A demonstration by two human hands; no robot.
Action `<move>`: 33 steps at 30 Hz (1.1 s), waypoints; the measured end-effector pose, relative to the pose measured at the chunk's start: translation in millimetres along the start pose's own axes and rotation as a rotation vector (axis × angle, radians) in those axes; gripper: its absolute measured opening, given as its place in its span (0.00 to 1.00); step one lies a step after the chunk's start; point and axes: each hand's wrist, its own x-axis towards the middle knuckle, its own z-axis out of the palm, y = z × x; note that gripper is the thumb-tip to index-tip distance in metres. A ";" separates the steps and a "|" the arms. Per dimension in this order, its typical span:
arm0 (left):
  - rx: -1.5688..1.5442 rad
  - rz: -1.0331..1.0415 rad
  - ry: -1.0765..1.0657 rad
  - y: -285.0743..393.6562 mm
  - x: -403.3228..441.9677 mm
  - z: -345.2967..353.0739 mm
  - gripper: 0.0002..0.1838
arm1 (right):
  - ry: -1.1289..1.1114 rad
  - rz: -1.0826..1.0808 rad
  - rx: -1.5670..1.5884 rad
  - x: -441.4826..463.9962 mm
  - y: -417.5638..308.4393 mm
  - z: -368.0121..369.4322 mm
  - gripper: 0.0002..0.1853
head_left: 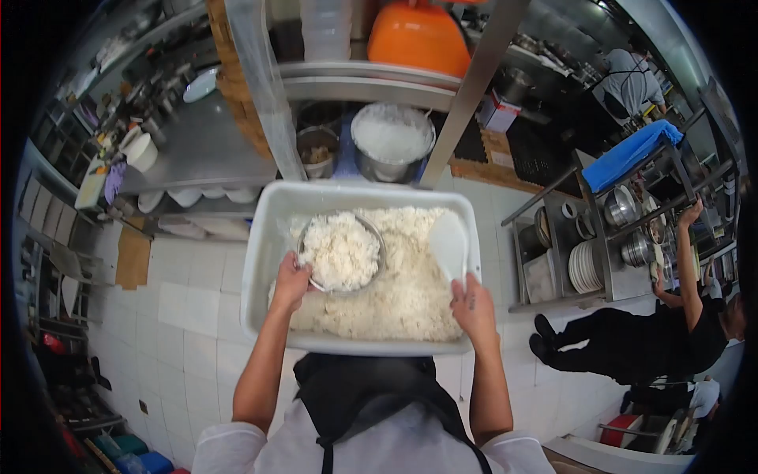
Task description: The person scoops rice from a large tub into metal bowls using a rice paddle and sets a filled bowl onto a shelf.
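Observation:
My left hand [292, 282] grips the rim of a round metal bowl [382, 254], which is heaped with cooked white rice [341, 251]. The bowl is over the left part of a large white plastic tub [251, 268] that holds more loose rice [395, 312]. In my right hand [474, 306] is the handle of a white rice paddle [448, 237]. Its broad blade points away from me and lies over the rice at the tub's right side. Fingers of both hands are wrapped round what they hold.
Behind the tub, a metal pot [392, 142] with white contents stands on a shelf under an orange container [418, 35]. A steel counter [205, 146] is at left. At right, a rack holds stacked plates [584, 267]; a person in black [632, 344] reaches towards it. Another person [629, 79] stands farther back.

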 end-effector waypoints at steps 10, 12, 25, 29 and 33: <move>0.019 0.002 -0.140 126.7 -28.4 -28.5 0.15 | -0.017 -0.132 0.048 1.3 3.4 22.4 0.16; 0.080 0.043 -0.170 177.1 -35.5 -31.7 0.15 | -0.010 -0.149 0.149 1.3 -10.6 14.0 0.15; 0.079 0.279 -0.277 417.6 -40.4 44.0 0.13 | -0.089 -0.387 0.404 2.2 1.0 -2.6 0.13; 0.060 0.254 -0.217 436.9 -25.1 79.6 0.17 | -0.156 -0.438 0.398 6.4 19.1 -17.3 0.13; 0.060 0.250 -0.161 451.2 -12.2 108.5 0.18 | -0.286 -0.435 0.431 12.0 31.0 -33.5 0.13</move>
